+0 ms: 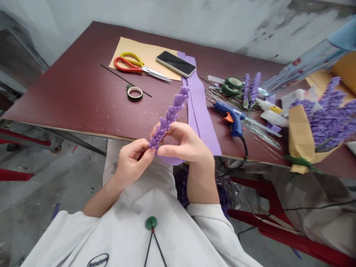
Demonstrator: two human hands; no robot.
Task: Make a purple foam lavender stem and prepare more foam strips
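A purple paper flower spike (169,115) slants up and to the right over the table's front edge. My left hand (133,159) pinches its lower end between thumb and fingers. Close beside it, my right hand (185,142) curls round the spike's lower part, its fingertips partly hidden behind the petals. Purple crepe paper (201,107) runs down the table under and beside my right hand. Further back lie red and yellow scissors (141,68) and a phone (176,63) on tan paper (155,50). A roll of dark tape (135,93) sits near a thin dark stem (125,79).
On the right are a blue glue gun (230,115) with its cord, green tape rolls (233,85), thin wires, small purple flowers (254,87), a glue bottle (269,106) and a wrapped purple bouquet (302,137). Red stools (278,230) stand below the brown table (69,85).
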